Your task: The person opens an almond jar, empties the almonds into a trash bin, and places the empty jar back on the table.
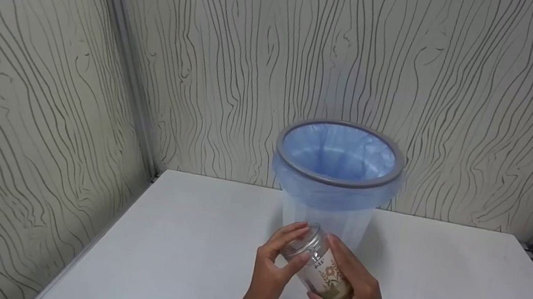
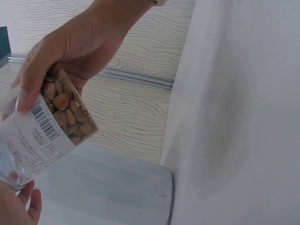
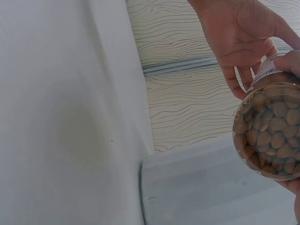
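A clear plastic jar (image 1: 324,275) of nuts with a white printed label is held tilted above the white table (image 1: 182,241), lid end pointing up and away. My left hand (image 1: 296,243) curls its fingers and thumb round the transparent lid (image 1: 305,239). My right hand (image 1: 331,281) grips the jar's body and base. In the left wrist view the jar (image 2: 51,122) shows its barcode, with the right hand (image 2: 70,47) round its nut-filled end and left fingertips (image 2: 21,206) below. The right wrist view looks at the jar's base (image 3: 272,136), with the left hand (image 3: 239,42) behind it.
A pale bin with a grey rim (image 1: 337,182) and a blue bag liner (image 1: 338,154) stands open just behind the hands, near the back wall. Wood-grain patterned walls (image 1: 48,90) close in the table at the left, back and right.
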The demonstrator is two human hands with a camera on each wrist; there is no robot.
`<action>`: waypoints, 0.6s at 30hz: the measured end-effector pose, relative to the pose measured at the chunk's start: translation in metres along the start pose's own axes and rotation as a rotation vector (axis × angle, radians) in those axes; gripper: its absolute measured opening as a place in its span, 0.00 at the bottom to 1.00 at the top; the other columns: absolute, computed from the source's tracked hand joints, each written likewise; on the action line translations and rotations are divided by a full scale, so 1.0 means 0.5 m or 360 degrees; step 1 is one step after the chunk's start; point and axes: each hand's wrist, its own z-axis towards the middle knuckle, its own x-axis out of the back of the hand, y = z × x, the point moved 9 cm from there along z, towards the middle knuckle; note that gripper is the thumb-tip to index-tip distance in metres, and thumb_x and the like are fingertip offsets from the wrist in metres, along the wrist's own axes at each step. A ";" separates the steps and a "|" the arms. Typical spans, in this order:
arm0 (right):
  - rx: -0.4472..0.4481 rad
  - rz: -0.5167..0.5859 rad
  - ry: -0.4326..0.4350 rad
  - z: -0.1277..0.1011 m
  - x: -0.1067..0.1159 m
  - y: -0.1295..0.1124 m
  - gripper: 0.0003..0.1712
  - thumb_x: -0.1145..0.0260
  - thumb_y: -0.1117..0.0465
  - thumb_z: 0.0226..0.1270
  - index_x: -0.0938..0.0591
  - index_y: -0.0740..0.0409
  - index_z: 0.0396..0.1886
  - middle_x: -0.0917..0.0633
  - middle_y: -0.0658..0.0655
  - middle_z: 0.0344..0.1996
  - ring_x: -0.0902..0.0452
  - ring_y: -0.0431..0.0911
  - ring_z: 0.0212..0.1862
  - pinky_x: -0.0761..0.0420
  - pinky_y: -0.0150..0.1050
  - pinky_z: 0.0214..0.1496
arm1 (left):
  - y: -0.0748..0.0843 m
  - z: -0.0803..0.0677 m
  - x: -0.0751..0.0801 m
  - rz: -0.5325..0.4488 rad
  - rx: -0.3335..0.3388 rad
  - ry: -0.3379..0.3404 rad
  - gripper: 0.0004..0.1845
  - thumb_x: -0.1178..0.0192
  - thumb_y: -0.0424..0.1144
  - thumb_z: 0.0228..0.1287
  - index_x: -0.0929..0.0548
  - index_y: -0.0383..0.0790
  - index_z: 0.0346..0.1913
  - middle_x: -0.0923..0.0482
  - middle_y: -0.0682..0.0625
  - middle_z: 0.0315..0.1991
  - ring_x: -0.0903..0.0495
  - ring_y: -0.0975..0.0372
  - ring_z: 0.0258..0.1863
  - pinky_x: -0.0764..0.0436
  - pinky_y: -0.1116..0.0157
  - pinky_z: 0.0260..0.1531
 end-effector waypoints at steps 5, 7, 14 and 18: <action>-0.0018 -0.0009 -0.0005 0.000 0.000 0.001 0.63 0.11 0.63 0.34 0.32 0.66 0.74 0.27 0.63 0.71 0.30 0.42 0.70 0.28 0.26 0.64 | 0.001 -0.001 0.000 0.0028 0.0002 0.0018 0.19 0.34 0.38 0.69 0.16 0.51 0.62 0.23 0.54 0.66 0.26 0.57 0.67 0.29 0.50 0.65; -0.0027 -0.0015 -0.0008 0.000 0.000 0.002 0.63 0.11 0.63 0.34 0.32 0.66 0.74 0.27 0.62 0.71 0.29 0.42 0.70 0.28 0.25 0.64 | 0.001 0.000 0.000 0.0040 0.0004 0.0016 0.19 0.34 0.39 0.69 0.17 0.51 0.62 0.23 0.54 0.66 0.26 0.57 0.67 0.29 0.49 0.65; -0.0030 -0.0010 -0.0010 -0.002 -0.002 0.006 0.63 0.11 0.63 0.33 0.32 0.66 0.74 0.27 0.62 0.71 0.28 0.41 0.69 0.28 0.25 0.63 | -0.003 0.002 0.000 0.0027 0.0000 -0.0032 0.21 0.35 0.39 0.69 0.17 0.51 0.63 0.24 0.53 0.67 0.28 0.57 0.69 0.30 0.50 0.67; -0.0039 0.0025 -0.0015 -0.004 -0.004 0.008 0.64 0.11 0.64 0.33 0.32 0.67 0.74 0.27 0.63 0.71 0.29 0.41 0.69 0.27 0.24 0.62 | -0.003 0.004 -0.002 -0.0024 -0.0039 -0.0113 0.22 0.37 0.37 0.70 0.19 0.49 0.66 0.26 0.52 0.69 0.30 0.57 0.71 0.35 0.48 0.70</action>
